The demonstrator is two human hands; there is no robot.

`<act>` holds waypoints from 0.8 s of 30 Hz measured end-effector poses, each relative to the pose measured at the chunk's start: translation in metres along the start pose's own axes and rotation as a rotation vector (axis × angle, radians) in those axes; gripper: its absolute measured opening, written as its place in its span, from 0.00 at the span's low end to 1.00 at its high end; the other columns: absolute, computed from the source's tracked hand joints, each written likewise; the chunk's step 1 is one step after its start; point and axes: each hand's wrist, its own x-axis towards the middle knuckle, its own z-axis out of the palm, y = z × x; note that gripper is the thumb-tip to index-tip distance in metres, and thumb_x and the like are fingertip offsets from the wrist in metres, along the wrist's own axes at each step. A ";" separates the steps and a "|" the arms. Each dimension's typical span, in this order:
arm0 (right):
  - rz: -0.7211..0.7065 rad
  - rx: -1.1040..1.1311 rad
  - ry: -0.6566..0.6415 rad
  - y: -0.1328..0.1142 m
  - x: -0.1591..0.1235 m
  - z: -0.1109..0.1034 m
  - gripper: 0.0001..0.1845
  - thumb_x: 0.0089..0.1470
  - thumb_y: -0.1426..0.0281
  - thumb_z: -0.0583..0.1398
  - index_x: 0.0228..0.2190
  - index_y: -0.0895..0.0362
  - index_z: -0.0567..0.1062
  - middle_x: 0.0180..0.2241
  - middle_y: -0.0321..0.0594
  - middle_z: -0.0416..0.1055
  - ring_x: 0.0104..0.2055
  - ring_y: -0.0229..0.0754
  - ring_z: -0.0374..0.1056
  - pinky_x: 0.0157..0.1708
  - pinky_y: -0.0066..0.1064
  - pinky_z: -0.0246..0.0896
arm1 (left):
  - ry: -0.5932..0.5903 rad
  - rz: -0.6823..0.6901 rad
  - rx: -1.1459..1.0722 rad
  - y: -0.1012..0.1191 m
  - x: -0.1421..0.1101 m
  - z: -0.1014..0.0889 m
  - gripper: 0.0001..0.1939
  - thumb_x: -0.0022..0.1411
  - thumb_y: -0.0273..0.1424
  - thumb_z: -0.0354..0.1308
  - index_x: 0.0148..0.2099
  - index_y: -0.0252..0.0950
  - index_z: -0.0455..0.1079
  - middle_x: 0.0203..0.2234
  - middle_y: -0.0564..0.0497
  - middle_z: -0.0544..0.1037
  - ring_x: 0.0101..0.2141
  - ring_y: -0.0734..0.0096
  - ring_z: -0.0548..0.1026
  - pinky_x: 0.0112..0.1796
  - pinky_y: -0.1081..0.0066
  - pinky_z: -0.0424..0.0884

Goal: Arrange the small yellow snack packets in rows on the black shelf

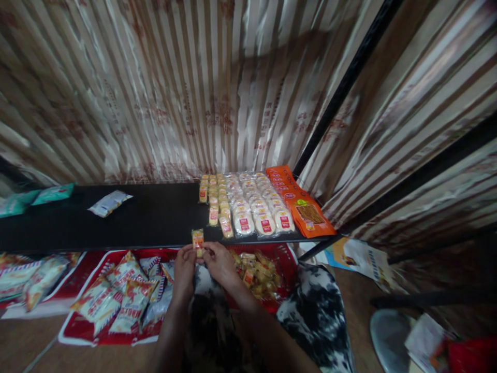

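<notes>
Between my two hands, just in front of the black shelf's front edge, is a small yellow wrapped snack with a red and orange label, held upright. My left hand pinches its left side. On its lower right side, the fingers of my right hand are closed. Beyond it on the shelf stand rows of the same small yellow packets. Beside them are rows of round white wrapped crackers with red labels. A red basket under the shelf edge holds many loose yellow packets.
An orange snack bag lies at the right end of the black shelf. A white packet and green packets lie farther left. Below stands a red basket of snack bags. A striped curtain hangs behind; black poles stand right.
</notes>
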 end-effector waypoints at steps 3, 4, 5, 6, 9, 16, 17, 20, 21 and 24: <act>0.018 -0.007 -0.008 -0.006 0.005 0.000 0.14 0.51 0.73 0.55 0.39 0.57 0.76 0.37 0.43 0.74 0.36 0.38 0.69 0.41 0.30 0.63 | -0.006 0.017 0.009 0.000 0.009 0.000 0.19 0.43 0.35 0.57 0.39 0.33 0.63 0.27 0.53 0.74 0.18 0.81 0.68 0.18 0.80 0.58; 0.022 0.005 -0.008 -0.007 0.006 0.001 0.14 0.51 0.73 0.55 0.39 0.58 0.77 0.38 0.43 0.74 0.36 0.38 0.69 0.41 0.29 0.63 | -0.001 0.024 0.013 0.000 0.012 0.001 0.18 0.44 0.34 0.57 0.39 0.33 0.63 0.27 0.52 0.74 0.19 0.81 0.69 0.20 0.79 0.60; 0.021 0.023 -0.010 -0.008 0.008 0.002 0.14 0.51 0.73 0.55 0.39 0.58 0.77 0.38 0.44 0.73 0.36 0.38 0.69 0.41 0.29 0.64 | 0.007 0.032 0.015 0.001 0.014 0.001 0.17 0.45 0.33 0.56 0.39 0.33 0.64 0.28 0.52 0.75 0.21 0.79 0.71 0.22 0.78 0.63; 0.014 0.045 -0.014 -0.009 0.009 0.003 0.14 0.51 0.74 0.55 0.38 0.59 0.77 0.39 0.44 0.73 0.37 0.38 0.69 0.40 0.28 0.64 | 0.015 0.041 0.017 0.001 0.017 0.002 0.15 0.46 0.32 0.56 0.39 0.33 0.64 0.29 0.51 0.75 0.23 0.78 0.72 0.24 0.77 0.65; -0.029 0.089 -0.019 -0.008 0.015 0.009 0.14 0.49 0.77 0.55 0.38 0.61 0.76 0.39 0.45 0.72 0.39 0.39 0.69 0.41 0.28 0.64 | 0.021 0.074 0.023 0.002 0.025 0.005 0.12 0.49 0.29 0.55 0.39 0.34 0.63 0.31 0.49 0.76 0.30 0.73 0.75 0.31 0.74 0.69; -0.113 0.119 0.023 -0.006 0.026 0.018 0.16 0.48 0.81 0.53 0.36 0.58 0.77 0.41 0.44 0.71 0.45 0.39 0.66 0.47 0.30 0.62 | 0.045 0.164 0.177 -0.002 0.047 0.011 0.11 0.52 0.24 0.51 0.40 0.35 0.62 0.36 0.48 0.76 0.36 0.72 0.75 0.37 0.73 0.70; -0.126 0.120 0.029 -0.006 0.028 0.018 0.16 0.48 0.81 0.53 0.35 0.58 0.77 0.40 0.43 0.71 0.45 0.39 0.66 0.47 0.30 0.62 | 0.048 0.187 0.218 -0.002 0.050 0.011 0.11 0.52 0.24 0.51 0.40 0.36 0.62 0.35 0.48 0.76 0.36 0.72 0.76 0.37 0.73 0.70; -0.135 0.119 0.050 -0.006 0.033 0.019 0.16 0.49 0.80 0.52 0.35 0.57 0.77 0.41 0.42 0.71 0.45 0.38 0.66 0.49 0.30 0.61 | 0.064 0.271 0.359 -0.004 0.061 0.010 0.10 0.53 0.25 0.51 0.40 0.36 0.63 0.34 0.49 0.77 0.35 0.72 0.76 0.36 0.73 0.70; -0.133 0.121 0.054 -0.006 0.035 0.019 0.15 0.50 0.79 0.52 0.35 0.57 0.76 0.41 0.42 0.70 0.45 0.39 0.66 0.49 0.30 0.60 | 0.068 0.293 0.402 -0.004 0.065 0.010 0.10 0.53 0.26 0.52 0.40 0.36 0.64 0.34 0.49 0.77 0.35 0.71 0.75 0.36 0.73 0.70; -0.127 0.116 0.046 -0.006 0.040 0.020 0.14 0.54 0.75 0.51 0.37 0.57 0.75 0.43 0.43 0.70 0.47 0.39 0.65 0.50 0.31 0.59 | 0.059 0.317 0.467 -0.004 0.073 0.013 0.11 0.53 0.25 0.52 0.40 0.36 0.65 0.34 0.48 0.77 0.34 0.71 0.75 0.35 0.73 0.69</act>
